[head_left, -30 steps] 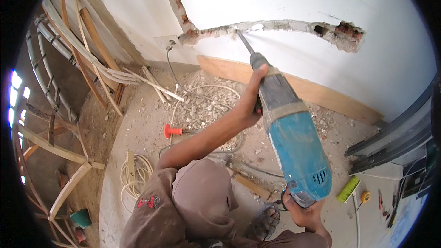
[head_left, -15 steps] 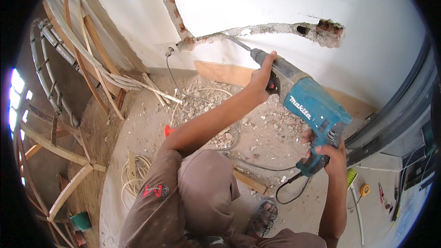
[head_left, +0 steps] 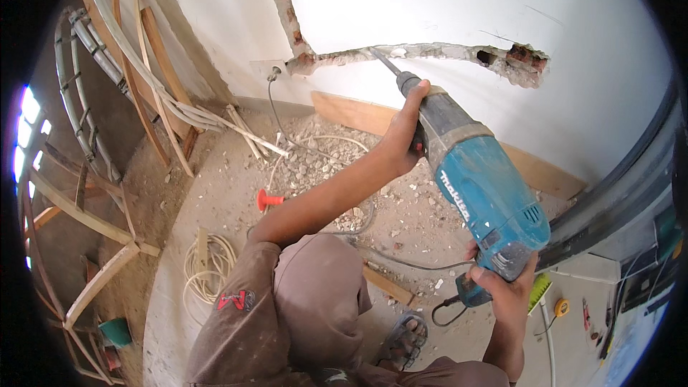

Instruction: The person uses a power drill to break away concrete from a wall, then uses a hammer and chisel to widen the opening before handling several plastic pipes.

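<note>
A teal and dark-grey rotary hammer [head_left: 494,186] angles up toward the white wall, its long chisel bit [head_left: 387,61] reaching a chipped horizontal groove [head_left: 437,50] with exposed brick. My left hand [head_left: 408,125] is wrapped round the front side handle just behind the bit holder. My right hand [head_left: 502,290] grips the rear handle, from which a black cord loops down. Left of the bit, a plug [head_left: 274,73] sits in a wall plate, its cable hanging to the floor.
Rubble [head_left: 322,165], an orange-guarded tool [head_left: 266,199] and coiled cable [head_left: 208,272] lie below. Leaning timber [head_left: 158,50], a metal ladder [head_left: 72,86] and wooden frames [head_left: 100,287] stand left. Rightward are a brush [head_left: 539,290], tape measure [head_left: 561,308] and dark frame [head_left: 616,179]. A board [head_left: 344,107] lines the wall.
The tool's rear body swung right and upward, then dipped slightly, with my right hand moving along. The bit tip stays at the groove, and both hands keep their grip.
</note>
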The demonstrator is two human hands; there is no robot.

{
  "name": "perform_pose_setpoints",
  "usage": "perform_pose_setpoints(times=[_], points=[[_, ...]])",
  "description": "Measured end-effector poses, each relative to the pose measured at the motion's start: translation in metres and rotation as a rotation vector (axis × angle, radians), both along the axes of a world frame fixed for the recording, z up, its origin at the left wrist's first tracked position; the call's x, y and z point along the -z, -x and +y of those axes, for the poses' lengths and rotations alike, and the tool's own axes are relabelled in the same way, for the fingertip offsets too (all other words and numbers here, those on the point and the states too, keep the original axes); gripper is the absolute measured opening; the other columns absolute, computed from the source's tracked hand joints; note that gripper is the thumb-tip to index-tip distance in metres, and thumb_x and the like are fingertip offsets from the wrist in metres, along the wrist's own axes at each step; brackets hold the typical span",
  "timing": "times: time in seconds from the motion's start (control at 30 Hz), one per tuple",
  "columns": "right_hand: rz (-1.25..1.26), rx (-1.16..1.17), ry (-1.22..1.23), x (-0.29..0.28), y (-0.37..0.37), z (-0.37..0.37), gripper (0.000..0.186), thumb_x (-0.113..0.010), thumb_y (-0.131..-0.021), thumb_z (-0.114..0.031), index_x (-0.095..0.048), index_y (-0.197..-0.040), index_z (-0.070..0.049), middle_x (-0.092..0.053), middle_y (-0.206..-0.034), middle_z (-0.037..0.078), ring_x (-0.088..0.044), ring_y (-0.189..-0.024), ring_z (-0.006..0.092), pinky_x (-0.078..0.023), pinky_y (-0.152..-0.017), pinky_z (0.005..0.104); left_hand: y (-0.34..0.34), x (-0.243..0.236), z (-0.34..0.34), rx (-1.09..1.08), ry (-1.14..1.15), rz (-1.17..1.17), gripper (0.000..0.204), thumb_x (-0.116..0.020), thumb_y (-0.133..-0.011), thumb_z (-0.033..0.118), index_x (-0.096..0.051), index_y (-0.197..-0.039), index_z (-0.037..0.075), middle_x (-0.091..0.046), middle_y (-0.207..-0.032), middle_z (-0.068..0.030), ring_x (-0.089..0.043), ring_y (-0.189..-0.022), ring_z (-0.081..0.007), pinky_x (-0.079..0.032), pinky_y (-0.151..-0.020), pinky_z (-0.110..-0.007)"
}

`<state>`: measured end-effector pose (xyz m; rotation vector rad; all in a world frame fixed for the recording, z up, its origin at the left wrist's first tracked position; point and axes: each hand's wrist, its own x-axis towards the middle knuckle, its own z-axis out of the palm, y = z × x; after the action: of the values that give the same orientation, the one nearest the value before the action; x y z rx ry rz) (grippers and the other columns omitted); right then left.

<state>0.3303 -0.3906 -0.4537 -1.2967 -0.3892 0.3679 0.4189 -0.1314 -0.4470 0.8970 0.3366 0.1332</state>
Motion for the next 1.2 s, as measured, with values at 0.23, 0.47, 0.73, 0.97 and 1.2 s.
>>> perform_pose_setpoints(times=[0.23,0.47,0.73,0.97,1.2], points=[[-0.392,0.155,0.343,-0.036,-0.004,0.008,0.064,-0.067,-0.07,0.002,-0.034,-0.125,0.002,-0.057,-0.085,0.014,-0.057,-0.069,0.0182,-0.048,-0.058,0.0283,0.0,-0.014,0.029,0.125,0.065,-0.234,0.057,-0.053,-0.079,0.068,-0.056,-0.087,0.011,-0.05,-0.07,0.0031,-0.039,-0.051,-0.003,-0.035,-0.043,-0.019],[-0.339,0.132,0.45,-0.113,-0.03,0.049,0.069,-0.066,-0.069,-0.013,-0.033,-0.126,0.006,-0.052,-0.074,0.011,-0.053,-0.062,0.0149,-0.047,-0.052,0.0276,-0.014,-0.036,0.038,0.044,0.235,-0.338,0.067,-0.051,-0.08,0.069,-0.055,-0.112,0.01,-0.059,-0.101,-0.0042,-0.056,-0.086,-0.0132,-0.049,-0.075,-0.029],[-0.246,0.006,0.331,-0.093,-0.062,0.045,0.069,-0.069,-0.067,-0.013,-0.036,-0.125,0.003,-0.054,-0.079,0.012,-0.056,-0.063,0.0176,-0.048,-0.052,0.0294,-0.029,-0.022,0.054,0.058,0.167,-0.239,0.064,-0.052,-0.082,0.065,-0.053,-0.116,0.012,-0.058,-0.111,-0.0052,-0.057,-0.096,-0.0167,-0.048,-0.074,-0.032],[-0.064,-0.02,0.203,-0.027,-0.012,0.006,0.067,-0.071,-0.069,-0.008,-0.04,-0.127,0.004,-0.06,-0.101,0.019,-0.063,-0.087,0.0256,-0.056,-0.068,0.0326,-0.002,0.026,0.015,0.092,0.052,-0.076,0.058,-0.055,-0.081,0.064,-0.053,-0.107,0.011,-0.058,-0.09,-0.0003,-0.055,-0.075,-0.011,-0.038,-0.053,-0.024],[-0.043,-0.025,0.176,0.019,0.033,-0.01,0.048,-0.062,-0.076,0.003,-0.047,-0.122,0.004,-0.06,-0.106,0.018,-0.063,-0.094,0.0253,-0.056,-0.07,0.0328,0.023,0.032,0.001,0.131,-0.001,-0.041,0.055,-0.054,-0.084,0.06,-0.053,-0.103,0.008,-0.056,-0.084,0.0001,-0.053,-0.065,-0.0073,-0.034,-0.044,-0.023]])
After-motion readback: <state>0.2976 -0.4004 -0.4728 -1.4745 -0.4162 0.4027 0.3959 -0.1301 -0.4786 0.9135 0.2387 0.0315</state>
